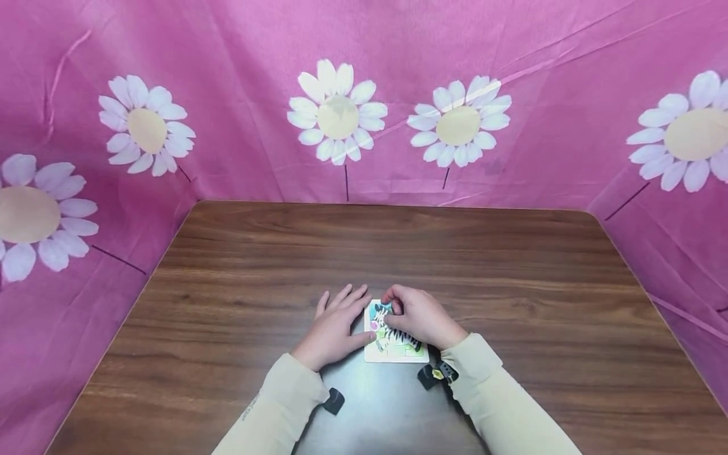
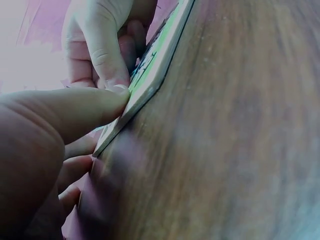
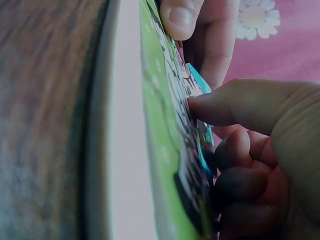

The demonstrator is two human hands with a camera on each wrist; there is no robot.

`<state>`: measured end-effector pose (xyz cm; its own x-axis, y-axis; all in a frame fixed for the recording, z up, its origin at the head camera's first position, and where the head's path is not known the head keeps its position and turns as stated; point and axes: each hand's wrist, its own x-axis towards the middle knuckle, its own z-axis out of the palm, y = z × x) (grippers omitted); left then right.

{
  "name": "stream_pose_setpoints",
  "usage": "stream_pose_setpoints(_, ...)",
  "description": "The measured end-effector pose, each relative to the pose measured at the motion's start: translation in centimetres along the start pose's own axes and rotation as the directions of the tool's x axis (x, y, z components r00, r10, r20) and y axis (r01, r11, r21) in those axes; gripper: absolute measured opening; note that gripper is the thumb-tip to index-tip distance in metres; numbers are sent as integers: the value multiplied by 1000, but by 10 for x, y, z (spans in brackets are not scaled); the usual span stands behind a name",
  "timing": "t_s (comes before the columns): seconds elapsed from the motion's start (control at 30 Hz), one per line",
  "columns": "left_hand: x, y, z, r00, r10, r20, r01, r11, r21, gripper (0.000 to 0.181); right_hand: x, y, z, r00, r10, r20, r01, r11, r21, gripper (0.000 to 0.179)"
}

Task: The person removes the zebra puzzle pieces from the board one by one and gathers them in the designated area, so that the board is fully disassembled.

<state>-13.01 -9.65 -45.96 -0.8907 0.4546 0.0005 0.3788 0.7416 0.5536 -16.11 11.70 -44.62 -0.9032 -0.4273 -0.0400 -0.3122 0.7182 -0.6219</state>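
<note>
A small jigsaw puzzle board (image 1: 398, 357) with a black-and-white zebra on a green and blue ground lies flat on the table. My left hand (image 1: 335, 332) rests at its left side with the fingers straight and spread. The left thumb (image 2: 107, 106) presses on the board's edge. My right hand (image 1: 421, 316) reaches over the board from the right, its fingers bent. Between the thumb and curled fingers it pinches a puzzle piece (image 3: 200, 80) with a blue edge, which stands tilted up from the picture. The fingers hide part of this piece.
The brown wood-grain table (image 1: 256, 253) spreads around the board. Behind it and at both sides hangs a pink cloth (image 1: 244, 95) with large white daisies. Black wrist cameras with straps sit at both cream sleeves (image 1: 284, 404).
</note>
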Motion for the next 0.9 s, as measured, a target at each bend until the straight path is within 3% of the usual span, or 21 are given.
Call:
stream_pose_setpoints(0.37, -2, 1, 2, 1000, 1, -4, -1, 1000, -8, 71, -3, 1, 4, 1000, 28, -13, -27, 999, 16, 23)
stream_pose_setpoints(0.6, -3, -1, 3, 1000, -3, -10, 3, 1000, -13, 70, -6, 6, 7, 995, -88, -51, 90, 996, 24, 12)
stream_pose_setpoints(0.77, -2, 0, 2, 1000, 0, -11, 0, 1000, -11, 70, -6, 11, 6, 996, -58, -66, 67, 985, 158, 7)
stream_pose_setpoints(0.9, -2, 1, 1, 1000, 1, -13, -2, 1000, -14, 71, -6, 13, 4, 999, 6, -39, 7, 939, 343, 4)
